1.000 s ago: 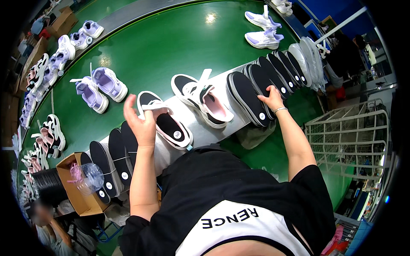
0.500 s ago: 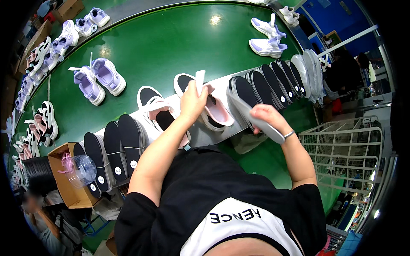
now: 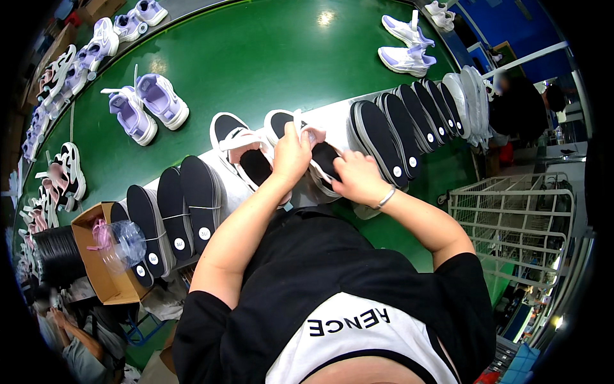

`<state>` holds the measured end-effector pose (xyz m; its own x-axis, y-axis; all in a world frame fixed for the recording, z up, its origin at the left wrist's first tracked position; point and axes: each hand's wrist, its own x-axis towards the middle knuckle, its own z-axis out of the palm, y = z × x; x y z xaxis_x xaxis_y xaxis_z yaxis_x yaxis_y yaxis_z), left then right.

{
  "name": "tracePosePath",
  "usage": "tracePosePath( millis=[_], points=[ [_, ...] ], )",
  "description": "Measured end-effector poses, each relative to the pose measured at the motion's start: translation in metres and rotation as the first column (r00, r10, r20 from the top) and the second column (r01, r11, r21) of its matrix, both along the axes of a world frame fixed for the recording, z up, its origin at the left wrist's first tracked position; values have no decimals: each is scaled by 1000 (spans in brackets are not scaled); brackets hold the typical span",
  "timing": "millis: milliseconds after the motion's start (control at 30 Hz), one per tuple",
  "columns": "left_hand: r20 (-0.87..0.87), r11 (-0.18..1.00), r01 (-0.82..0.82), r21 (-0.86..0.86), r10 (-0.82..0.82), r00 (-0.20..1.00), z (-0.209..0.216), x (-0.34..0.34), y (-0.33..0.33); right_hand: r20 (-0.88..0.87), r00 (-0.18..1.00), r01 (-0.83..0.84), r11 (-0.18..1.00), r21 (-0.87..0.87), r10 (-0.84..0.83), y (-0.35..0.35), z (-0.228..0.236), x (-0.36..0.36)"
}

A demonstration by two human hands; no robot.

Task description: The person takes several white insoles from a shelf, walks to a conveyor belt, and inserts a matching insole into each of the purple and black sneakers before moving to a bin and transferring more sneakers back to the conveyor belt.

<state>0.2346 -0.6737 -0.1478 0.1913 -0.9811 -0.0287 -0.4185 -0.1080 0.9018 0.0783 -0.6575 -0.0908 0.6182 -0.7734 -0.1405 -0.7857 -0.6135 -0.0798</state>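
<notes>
My left hand (image 3: 293,155) is closed on the tongue of a black, white and pale-pink sneaker (image 3: 277,124), holding its opening wide. In that opening lies a black-topped insole (image 3: 325,158). The fingers of my right hand (image 3: 362,179) grip the insole's heel end at the shoe's collar; the fingertips are partly hidden. A matching sneaker (image 3: 228,128) stands just left of it on the pale ledge, with a black lining showing inside. Right beside my right hand stands a stack of black insoles (image 3: 376,137) with grey edges.
More insole stacks (image 3: 199,198) stand to the left, some banded, by a cardboard box (image 3: 115,291) holding a clear plastic container. Lavender-white sneakers (image 3: 160,102) rest on the green belt (image 3: 256,57). A white wire rack (image 3: 511,224) is at right. Other people sit farther off.
My right hand has moved left from the insole stacks to the sneaker, and the insole it carried is now inside the shoe. My left hand still holds the tongue.
</notes>
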Motion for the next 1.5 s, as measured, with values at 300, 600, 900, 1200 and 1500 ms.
tracePosePath(
  millis=[300, 600, 900, 1200, 1500],
  points=[
    [-41, 1000, -18, 0, 18, 999, 0, -6, 0, -80, 995, -51, 995, 84, 58, 3, 22, -14],
    [-90, 997, 20, -72, -26, 996, 16, -4, 8, 106, 991, -91, 986, 137, 76, -16, -21, 18],
    [-55, 988, 81, -131, -89, 995, 0, -9, 2, -147, 987, 16, 854, 521, 71, -47, -41, 37],
    [65, 975, 96, -200, -84, 994, -1, -3, 6, -188, 970, -60, 902, 427, 154, -50, -43, 55],
    [122, 992, 121, -17, -118, 986, 14, -7, 9, -255, 924, -130, 862, 490, 284, -47, -28, 46]
  ],
)
